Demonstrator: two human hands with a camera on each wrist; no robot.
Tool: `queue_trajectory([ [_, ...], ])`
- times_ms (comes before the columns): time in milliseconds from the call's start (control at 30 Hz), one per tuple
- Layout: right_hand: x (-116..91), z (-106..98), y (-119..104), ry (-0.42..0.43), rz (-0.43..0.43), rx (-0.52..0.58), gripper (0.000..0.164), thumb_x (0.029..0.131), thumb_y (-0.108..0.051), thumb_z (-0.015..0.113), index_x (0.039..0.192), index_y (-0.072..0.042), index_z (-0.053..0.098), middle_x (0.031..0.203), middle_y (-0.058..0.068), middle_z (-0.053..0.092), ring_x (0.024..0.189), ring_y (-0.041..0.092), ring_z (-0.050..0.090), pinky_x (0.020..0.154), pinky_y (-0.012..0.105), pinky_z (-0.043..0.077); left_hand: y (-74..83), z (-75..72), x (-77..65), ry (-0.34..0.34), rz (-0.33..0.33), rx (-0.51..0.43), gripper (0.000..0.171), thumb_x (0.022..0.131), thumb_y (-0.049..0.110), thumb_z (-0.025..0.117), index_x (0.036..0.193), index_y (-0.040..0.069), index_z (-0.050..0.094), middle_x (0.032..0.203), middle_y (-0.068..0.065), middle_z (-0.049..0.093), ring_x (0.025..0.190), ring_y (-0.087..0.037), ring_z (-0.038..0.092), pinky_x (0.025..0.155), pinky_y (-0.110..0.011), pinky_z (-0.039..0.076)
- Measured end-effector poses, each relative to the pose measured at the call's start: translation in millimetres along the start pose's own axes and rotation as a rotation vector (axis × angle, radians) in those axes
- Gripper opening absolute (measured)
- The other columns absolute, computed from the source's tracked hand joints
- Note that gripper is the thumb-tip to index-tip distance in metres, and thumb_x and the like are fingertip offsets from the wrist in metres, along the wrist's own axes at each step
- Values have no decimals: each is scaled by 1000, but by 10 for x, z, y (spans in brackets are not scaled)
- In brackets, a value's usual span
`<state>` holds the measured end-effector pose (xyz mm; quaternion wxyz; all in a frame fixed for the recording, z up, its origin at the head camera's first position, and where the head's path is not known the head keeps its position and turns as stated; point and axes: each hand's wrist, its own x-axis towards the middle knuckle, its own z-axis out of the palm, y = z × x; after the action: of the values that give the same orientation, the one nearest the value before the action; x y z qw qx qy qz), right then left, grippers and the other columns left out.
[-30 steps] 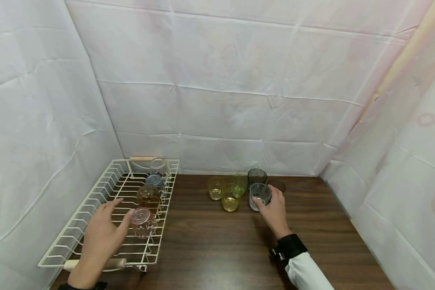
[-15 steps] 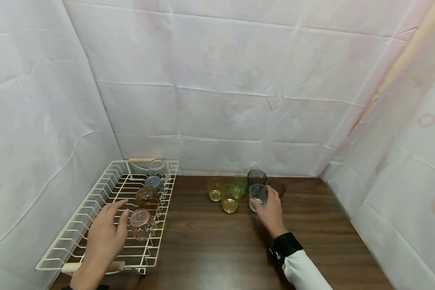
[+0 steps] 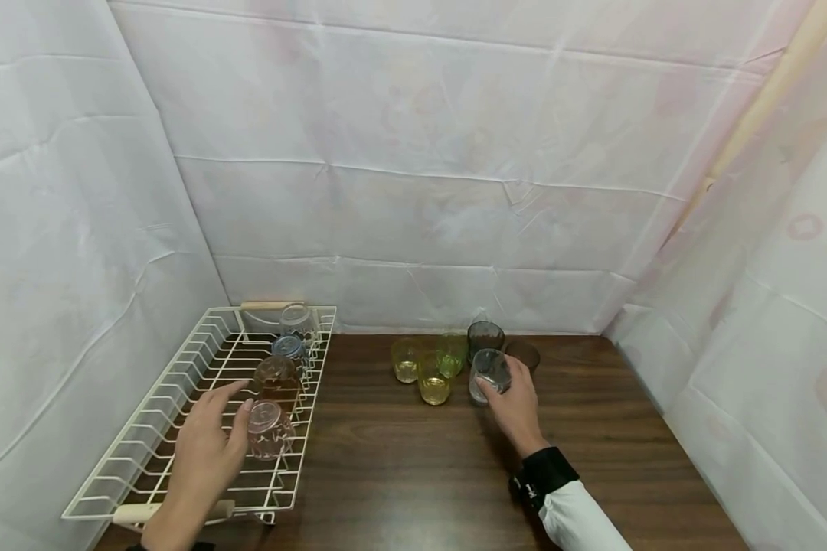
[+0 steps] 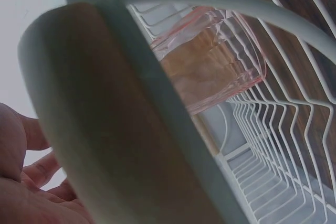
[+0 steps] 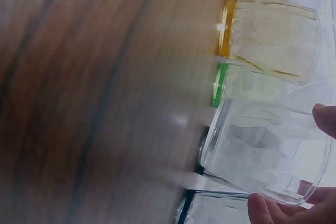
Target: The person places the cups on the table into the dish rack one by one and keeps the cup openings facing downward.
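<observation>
In the head view my right hand (image 3: 517,402) grips a clear glass (image 3: 489,375) near its rim, thumb on one side and fingers on the other. In the right wrist view this clear glass (image 5: 262,148) leans slightly, mouth upward, low at the table surface. My left hand (image 3: 207,451) hovers over the near part of the white wire rack (image 3: 120,459), fingers relaxed and holding nothing. Its thumb is close to an upside-down pink glass (image 3: 270,432); whether they touch I cannot tell. The left wrist view shows the pink glass (image 4: 210,59) past the rack's wooden handle (image 4: 121,129).
Behind the pink glass, amber (image 3: 277,380), blue (image 3: 289,348) and clear upturned glasses line the rack's right side. Yellow (image 3: 434,386), green (image 3: 451,356), dark grey (image 3: 485,340) and brown (image 3: 524,354) glasses stand around the held one. White sheets enclose the table.
My right fingers have drawn closer round the clear glass, which now leans slightly. My left index finger has shifted a little to the right, nearer the thumb. The view has shifted slightly.
</observation>
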<state>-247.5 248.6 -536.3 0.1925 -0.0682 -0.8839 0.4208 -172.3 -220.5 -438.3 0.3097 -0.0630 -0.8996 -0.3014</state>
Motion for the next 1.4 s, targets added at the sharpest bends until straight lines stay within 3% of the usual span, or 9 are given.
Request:
queue_trajectory([
  [433,-86,-79,-51,-47,99,66,95,98,-43,76,169,-7,26,165,23,36,147,44,48,117,64,46,28,50,-31,31,49,-10,37,95,3,74,131,0,69,121,-27,71,114,-48,66,93,-61,49],
  [733,-135,-133,-81,-11,89,92,101,95,-41,80,170,-6,23,159,23,40,144,40,52,114,59,50,68,42,-63,-11,25,7,35,96,5,73,131,1,69,125,-29,69,116,-49,64,91,-68,51],
  [933,-190,-169,-114,-30,96,177,102,96,-38,80,171,-9,19,160,22,35,144,37,52,109,55,57,98,42,-81,-21,18,3,36,96,7,73,131,0,69,127,-28,68,119,-49,64,94,-67,50],
  [1067,-248,-230,-182,-72,119,280,99,97,-35,80,172,-14,18,158,19,34,141,34,52,113,49,56,113,33,-88,-20,18,-2,36,97,7,72,131,-1,69,127,-28,68,119,-49,63,94,-67,50],
  [1167,-300,-279,-265,-72,146,353,91,99,-32,78,170,-15,25,152,17,39,137,29,53,110,33,56,123,31,-97,-18,23,-15,36,97,7,72,132,0,68,127,-28,68,119,-49,64,94,-67,50],
  [1267,-350,-310,-366,-43,154,459,78,101,-21,76,166,-10,35,143,16,45,130,18,55,98,15,54,131,36,-109,-10,32,-30,36,96,6,73,131,0,68,127,-27,69,118,-49,64,95,-66,49],
  [1400,-402,-346,-483,-50,152,719,63,103,-4,66,159,1,37,131,11,45,115,7,58,89,11,56,139,42,-121,1,37,-37,35,95,5,74,130,0,69,125,-27,70,117,-48,65,94,-65,50],
])
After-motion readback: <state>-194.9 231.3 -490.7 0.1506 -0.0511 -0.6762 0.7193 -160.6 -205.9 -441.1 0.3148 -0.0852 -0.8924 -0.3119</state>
